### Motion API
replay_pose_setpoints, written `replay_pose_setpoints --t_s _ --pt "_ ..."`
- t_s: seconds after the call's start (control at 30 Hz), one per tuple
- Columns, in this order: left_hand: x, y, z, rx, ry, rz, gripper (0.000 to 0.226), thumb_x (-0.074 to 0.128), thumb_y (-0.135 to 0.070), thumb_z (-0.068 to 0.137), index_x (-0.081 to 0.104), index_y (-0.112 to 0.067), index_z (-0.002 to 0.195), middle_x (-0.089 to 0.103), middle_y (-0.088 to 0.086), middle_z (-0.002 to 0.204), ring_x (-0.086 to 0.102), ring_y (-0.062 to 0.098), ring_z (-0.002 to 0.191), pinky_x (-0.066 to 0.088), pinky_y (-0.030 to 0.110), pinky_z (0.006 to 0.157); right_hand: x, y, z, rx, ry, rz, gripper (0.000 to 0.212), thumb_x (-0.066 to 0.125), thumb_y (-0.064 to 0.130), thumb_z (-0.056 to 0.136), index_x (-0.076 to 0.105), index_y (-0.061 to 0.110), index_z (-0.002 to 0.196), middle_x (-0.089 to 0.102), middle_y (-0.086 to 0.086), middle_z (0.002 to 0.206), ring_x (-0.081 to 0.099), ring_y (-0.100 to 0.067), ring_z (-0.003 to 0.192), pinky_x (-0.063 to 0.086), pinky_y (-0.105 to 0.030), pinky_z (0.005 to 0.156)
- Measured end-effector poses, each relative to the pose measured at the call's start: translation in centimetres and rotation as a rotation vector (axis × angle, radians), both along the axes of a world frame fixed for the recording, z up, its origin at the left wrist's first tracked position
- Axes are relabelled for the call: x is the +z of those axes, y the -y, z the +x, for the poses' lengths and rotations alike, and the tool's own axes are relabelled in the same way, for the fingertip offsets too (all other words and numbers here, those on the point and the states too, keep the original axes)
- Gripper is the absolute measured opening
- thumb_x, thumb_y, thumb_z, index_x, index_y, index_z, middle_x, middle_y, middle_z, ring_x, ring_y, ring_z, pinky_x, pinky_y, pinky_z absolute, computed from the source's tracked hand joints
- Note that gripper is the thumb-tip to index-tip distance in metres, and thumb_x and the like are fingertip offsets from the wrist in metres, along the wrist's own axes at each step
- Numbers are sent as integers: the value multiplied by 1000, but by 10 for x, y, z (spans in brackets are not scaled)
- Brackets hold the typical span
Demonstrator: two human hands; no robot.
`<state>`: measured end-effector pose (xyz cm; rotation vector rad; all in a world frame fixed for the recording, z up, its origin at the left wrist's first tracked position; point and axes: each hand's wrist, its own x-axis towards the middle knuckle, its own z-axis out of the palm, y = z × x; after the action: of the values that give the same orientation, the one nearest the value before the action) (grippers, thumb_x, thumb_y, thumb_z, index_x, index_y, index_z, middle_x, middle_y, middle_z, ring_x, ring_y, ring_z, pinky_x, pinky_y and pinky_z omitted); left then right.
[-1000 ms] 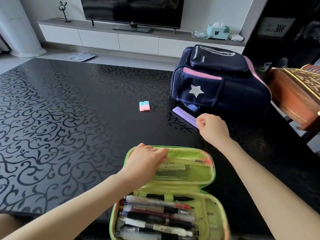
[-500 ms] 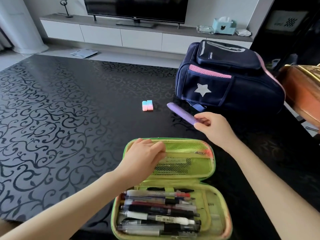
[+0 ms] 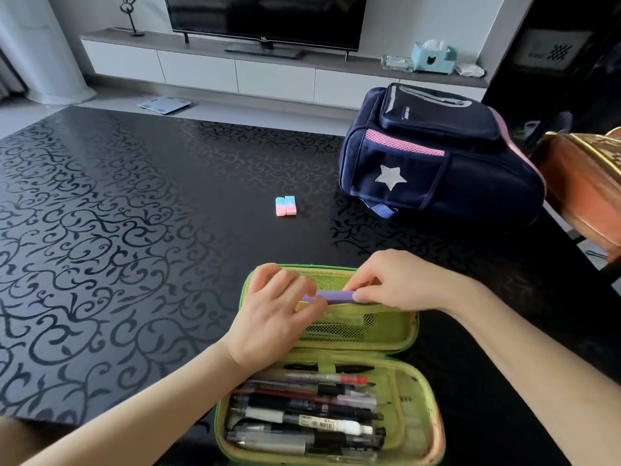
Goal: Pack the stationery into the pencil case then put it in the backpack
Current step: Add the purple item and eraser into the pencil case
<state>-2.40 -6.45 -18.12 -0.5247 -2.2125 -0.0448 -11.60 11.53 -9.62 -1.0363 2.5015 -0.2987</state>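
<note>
Currently: pens [image 3: 309, 410] fill the near half of the pencil case [image 3: 408, 408]; left hand [image 3: 279, 314] rests on lid pocket [image 3: 349, 331], grip unclear; right hand [image 3: 396, 284] pinches purple ruler [image 3: 334, 295], long axis left-right along pocket mouth; erasers [image 3: 285, 206] lie beyond on the surface [image 3: 134, 230], backpack [image 3: 437, 169] farther right.

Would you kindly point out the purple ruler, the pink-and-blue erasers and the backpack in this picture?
purple ruler [image 3: 336, 295]: head view, its uncovered middle stretch.
erasers [image 3: 280, 206]: head view, the left block of the pair.
backpack [image 3: 421, 171]: head view, its side pocket, right of the star.
</note>
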Motion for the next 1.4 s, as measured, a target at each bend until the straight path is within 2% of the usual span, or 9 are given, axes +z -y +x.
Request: replay_pose_setpoints --t_s 0.2,0.37,0.5,0.57,0.7,0.9,1.13,1.23,1.4 --pt "-1 2 -4 -45 279 39 10 57 -8 81 60 -16 77 65 -3 84 57 20 76 43 34 75 -20 11 17 -74 -247 -36 20 61 41 85 70 37 103 55 13 83 51 -9 86 31 -25 71" --pt "5 2 -2 -99 610 308 19 44 -26 91 57 -14 83 62 -3 77 55 17 70 44 30 65 -29 -24 20 -294 -254 -175 15 60 43 84 68 31 88 61 12 85 52 -4 74 45 -25 69" --pt "14 4 -17 29 795 560 10 49 -23 93 58 -21 88 69 -5 74 51 7 52 47 31 57 -42 -40 22 -303 -268 -122 15 65 35 84 63 24 94 56 12 77 47 -8 79 39 -22 70" --pt "18 5 -29 76 862 480 12 52 -20 91 63 -23 86 71 -6 76 55 6 55 52 31 60 -47 -37 23 -282 -342 -92 12 62 31 87 63 21 94 52 12 78 44 -10 83 38 -22 73" --pt "32 -4 -52 103 916 34 17 54 -16 86 70 -22 89 71 -3 89 62 21 83 51 35 75 -54 -31 24 -238 -436 -42 13 55 30 91 59 19 96 57 7 91 49 -16 96 39 -27 76" --pt "31 -15 -72 184 999 -350 19 51 -8 89 60 -19 102 65 0 100 62 25 87 45 31 64 -55 -28 18 -282 -372 -46 10 52 23 94 59 16 96 61 1 102 52 -18 100 41 -28 80" --pt "36 -20 -72 164 969 -514 13 48 -8 90 60 -6 95 61 7 90 57 28 78 45 33 63 -48 -21 21 -318 -353 -44 15 48 -2 86 46 11 94 59 -8 97 55 -24 84 33 -25 65" --pt "35 -23 -68 176 973 -521 13 47 -1 88 59 -5 88 53 7 82 50 26 71 43 33 61 -46 -24 20 -367 -252 -123 9 46 3 91 46 11 92 55 -4 88 50 -21 77 36 -27 64" --pt "28 -16 -63 160 920 -487 21 43 -1 88 59 -5 102 61 8 100 58 27 91 52 37 77 -48 -29 16 -532 -49 -393 8 54 14 91 55 20 96 60 2 91 59 -15 80 48 -25 69"
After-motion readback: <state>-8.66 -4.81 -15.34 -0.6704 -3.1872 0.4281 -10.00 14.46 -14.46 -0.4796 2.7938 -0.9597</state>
